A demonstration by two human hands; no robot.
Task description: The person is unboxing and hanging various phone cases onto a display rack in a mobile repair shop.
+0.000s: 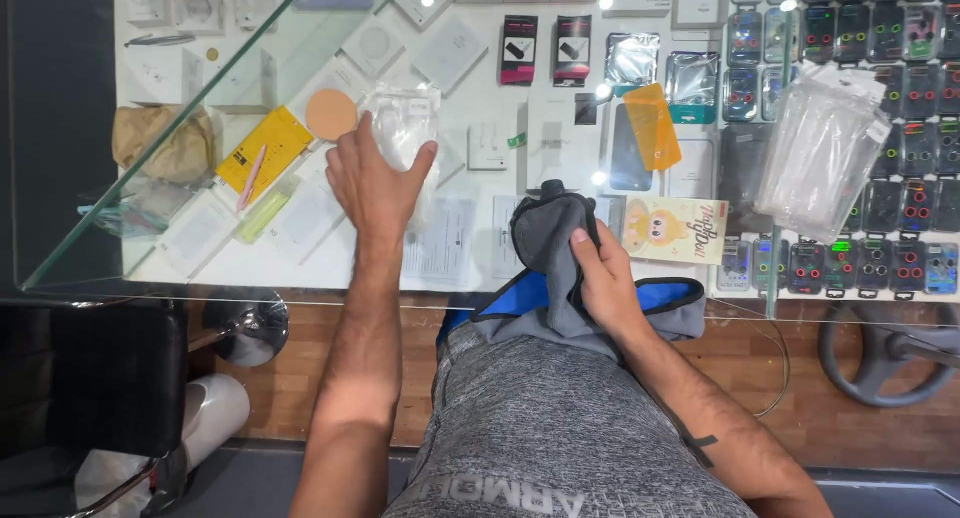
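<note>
You wear a heathered grey short-sleeved shirt with pale lettering across the chest (seen upside down from your head camera). Both forearms are bare, without watch or bracelet. Your left hand and right hand carry no gloves or rings, and a small dark cross-shaped tattoo marks your right forearm.

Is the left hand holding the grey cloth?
No. The left hand rests on a clear plastic packet on the glass counter; the right hand holds the grey cloth.

glass counter w/ display goods under top, ceiling-light glare spots | floor: reddish wood planks below counter front edge | black chair near left corner | chrome stool base beside it
</note>
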